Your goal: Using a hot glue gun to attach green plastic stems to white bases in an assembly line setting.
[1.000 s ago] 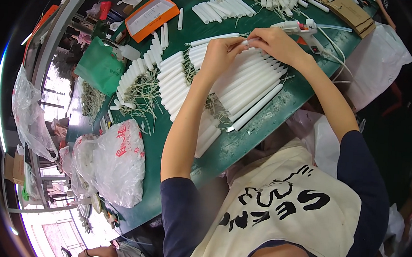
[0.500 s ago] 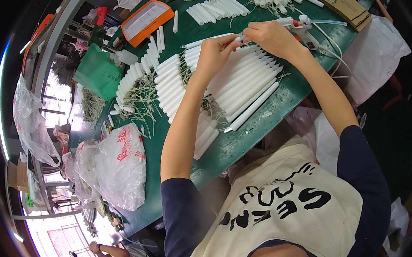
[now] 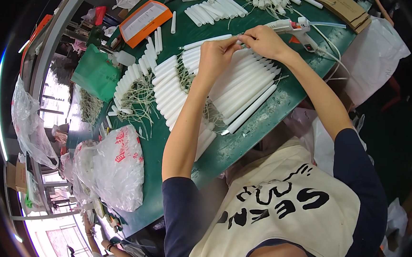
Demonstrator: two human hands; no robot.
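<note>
My left hand [image 3: 216, 55] and my right hand [image 3: 263, 42] meet fingertip to fingertip above the far side of a row of white candle-like sticks [image 3: 244, 93]. Both are closed in a pinch; what sits between the fingers is too small and covered to name. One more white stick [image 3: 205, 41] lies just beyond my left hand. Pale thin cords [image 3: 184, 74] stick out between the rows under my left forearm. To the right of my right hand rests a white glue gun [image 3: 296, 30], its cable running off the table.
On the green table [image 3: 259, 120] stand an orange box [image 3: 145, 23], more short white tubes [image 3: 214, 12], a tangle of cords [image 3: 139, 97], a green bag [image 3: 96, 73] and a clear plastic bag [image 3: 117, 165]. Flattened cardboard [image 3: 345, 11] lies far right. Another person's arm [image 3: 91, 232] shows lower left.
Both hands stay pinched together; my right hand has shifted slightly down and its fingers have closed nearer the left ones, uncovering more of the glue gun. The other person's arm has risen.
</note>
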